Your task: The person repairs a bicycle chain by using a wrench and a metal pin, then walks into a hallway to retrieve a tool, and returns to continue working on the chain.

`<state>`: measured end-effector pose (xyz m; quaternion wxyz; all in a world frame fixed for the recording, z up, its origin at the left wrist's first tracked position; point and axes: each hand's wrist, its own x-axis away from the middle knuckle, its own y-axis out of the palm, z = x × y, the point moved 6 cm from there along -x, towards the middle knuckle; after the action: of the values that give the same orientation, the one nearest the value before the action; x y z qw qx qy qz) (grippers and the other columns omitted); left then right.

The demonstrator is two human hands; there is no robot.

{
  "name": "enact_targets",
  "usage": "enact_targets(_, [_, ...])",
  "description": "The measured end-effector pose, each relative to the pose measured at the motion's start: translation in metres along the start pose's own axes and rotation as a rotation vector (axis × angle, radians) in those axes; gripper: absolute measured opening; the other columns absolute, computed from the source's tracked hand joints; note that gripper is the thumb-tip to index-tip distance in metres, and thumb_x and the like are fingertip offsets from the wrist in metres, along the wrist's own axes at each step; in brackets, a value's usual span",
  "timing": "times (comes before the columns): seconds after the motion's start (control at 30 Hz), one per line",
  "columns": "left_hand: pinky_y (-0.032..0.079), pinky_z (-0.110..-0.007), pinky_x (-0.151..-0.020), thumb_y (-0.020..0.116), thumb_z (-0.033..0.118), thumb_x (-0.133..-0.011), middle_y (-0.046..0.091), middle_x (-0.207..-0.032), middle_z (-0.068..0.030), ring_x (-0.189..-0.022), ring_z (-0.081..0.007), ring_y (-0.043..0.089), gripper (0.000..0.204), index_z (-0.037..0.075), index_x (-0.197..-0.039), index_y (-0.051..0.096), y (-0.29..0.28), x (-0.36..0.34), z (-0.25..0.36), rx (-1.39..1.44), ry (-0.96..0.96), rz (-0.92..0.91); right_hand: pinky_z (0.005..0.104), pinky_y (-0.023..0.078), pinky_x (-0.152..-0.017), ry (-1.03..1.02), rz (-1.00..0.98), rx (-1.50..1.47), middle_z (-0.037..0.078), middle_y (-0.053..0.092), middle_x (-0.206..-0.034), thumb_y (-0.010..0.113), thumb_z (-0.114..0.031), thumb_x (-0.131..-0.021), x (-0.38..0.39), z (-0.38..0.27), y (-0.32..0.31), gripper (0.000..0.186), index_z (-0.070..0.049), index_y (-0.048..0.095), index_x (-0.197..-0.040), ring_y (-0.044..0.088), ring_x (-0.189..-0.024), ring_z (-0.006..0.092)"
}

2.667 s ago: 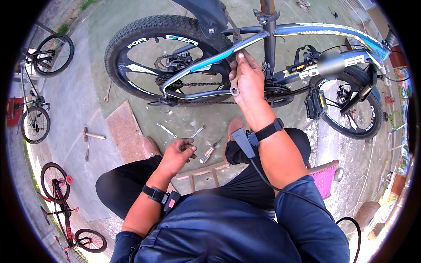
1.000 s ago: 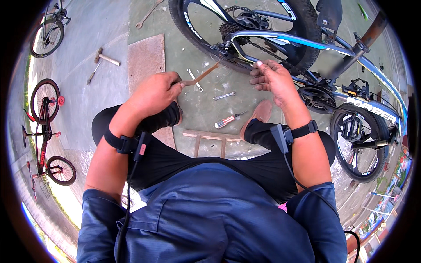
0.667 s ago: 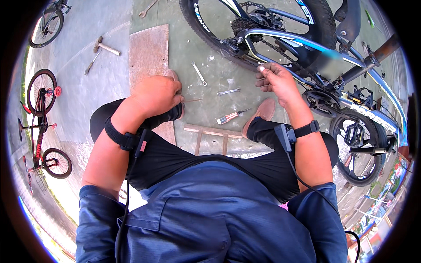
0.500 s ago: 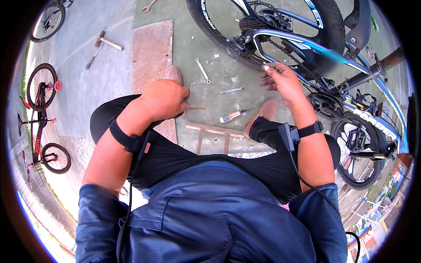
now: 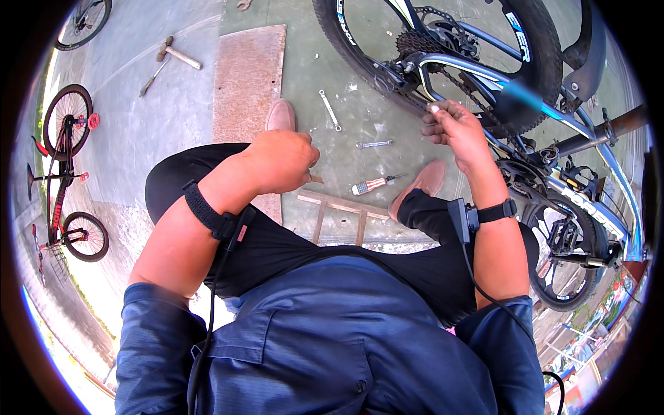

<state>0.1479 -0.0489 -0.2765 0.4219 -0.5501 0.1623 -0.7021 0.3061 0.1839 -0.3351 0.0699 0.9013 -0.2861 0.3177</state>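
Observation:
My left hand is closed above my left knee. A thin brown stick-like piece pokes out from under its fingers; the rest is hidden. My right hand hovers by the bicycle's rear wheel and chain, its darkened fingers curled and thumb against them. Whatever may be in that pinch does not show. On the floor between my hands lie a long ring wrench, a shorter wrench and a screwdriver with a striped handle.
A low wooden frame lies before me. Left of my foot is a worn reddish board. Farther left lie a hammer and a thin-shafted tool. A red and black bicycle stands at far left. Two cables run along my arms.
My left hand has shifted right and slightly down, and less of the brown piece shows. My right hand keeps its curled shape beside the wheel. The whole view has shifted a little.

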Motion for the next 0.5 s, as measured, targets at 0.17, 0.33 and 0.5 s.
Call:
enact_targets(0.17, [0.052,-0.044,-0.072,0.067,0.022,-0.075,0.062,-0.093,-0.0129,-0.086,-0.0327,0.063,0.021,0.006,-0.089,0.067,0.009,-0.004,0.002,-0.035,0.025,-0.027,0.0254,0.049,-0.066,-0.003,0.014,-0.003,0.007,0.064,-0.095,0.057,-0.025,-0.094,-0.001,0.0,-0.006,0.026,-0.004,0.058,-0.109,0.063,-0.079,0.0148])
enact_targets(0.33, [0.052,-0.043,-0.076,0.067,0.023,-0.077,0.062,-0.096,-0.0132,-0.089,-0.0326,0.063,0.024,0.006,-0.093,0.067,0.025,-0.008,0.006,-0.082,0.068,-0.137,0.0257,0.05,-0.066,-0.001,0.008,-0.003,0.008,0.064,-0.096,0.057,-0.025,-0.094,-0.003,0.006,-0.01,0.027,-0.003,0.057,-0.111,0.063,-0.078,0.0148])
enact_targets(0.5, [0.052,-0.043,-0.078,0.07,0.028,-0.078,0.062,-0.098,-0.0132,-0.092,-0.0327,0.063,0.034,0.007,-0.104,0.065,0.014,-0.008,0.009,0.035,0.027,0.028,0.026,0.05,-0.066,-0.006,0.026,0.026,0.008,0.064,-0.096,0.057,-0.025,-0.095,0.001,0.0,-0.008,0.028,-0.002,0.057,-0.111,0.063,-0.078,0.0152])
